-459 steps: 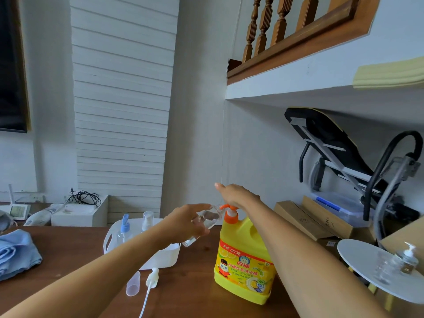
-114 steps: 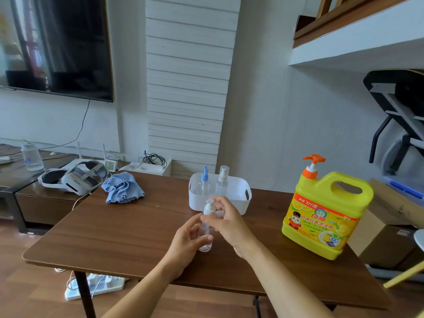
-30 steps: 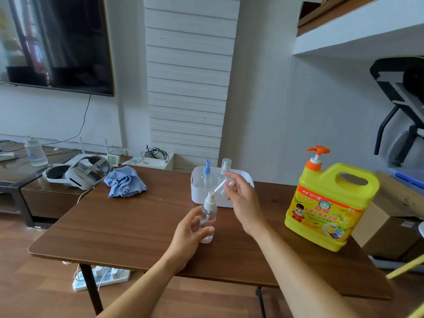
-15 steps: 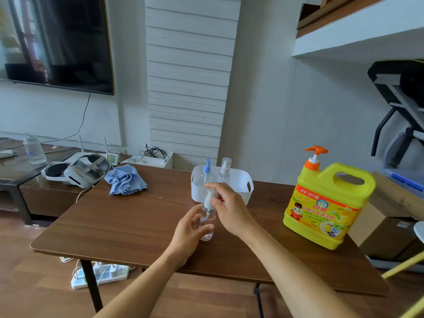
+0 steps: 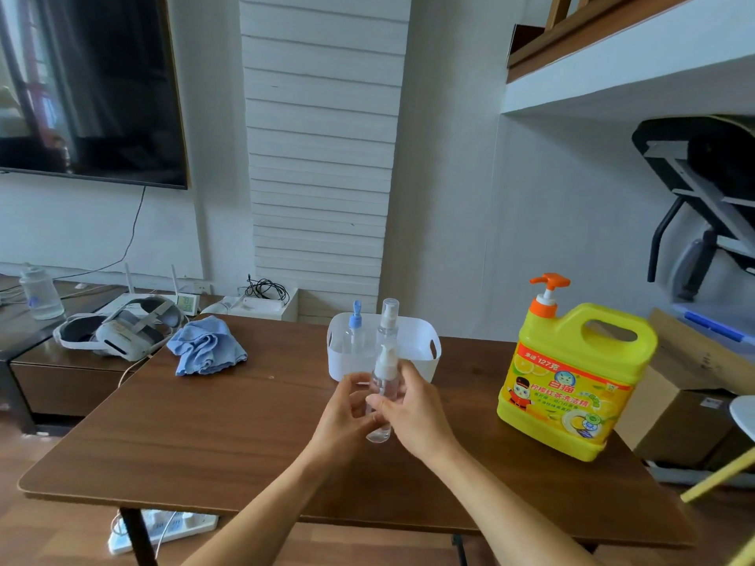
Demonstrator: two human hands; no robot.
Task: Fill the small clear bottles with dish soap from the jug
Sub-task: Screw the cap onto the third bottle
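Right hand (image 5: 412, 406) has slid down from the sprayer (image 5: 386, 357) onto the small clear bottle (image 5: 380, 386). It and the left hand (image 5: 343, 414) both pinch the bottle's body, holding it upright, with the jug (image 5: 572, 386) at three o'clock. A loosely seated sprayer could leak soap.
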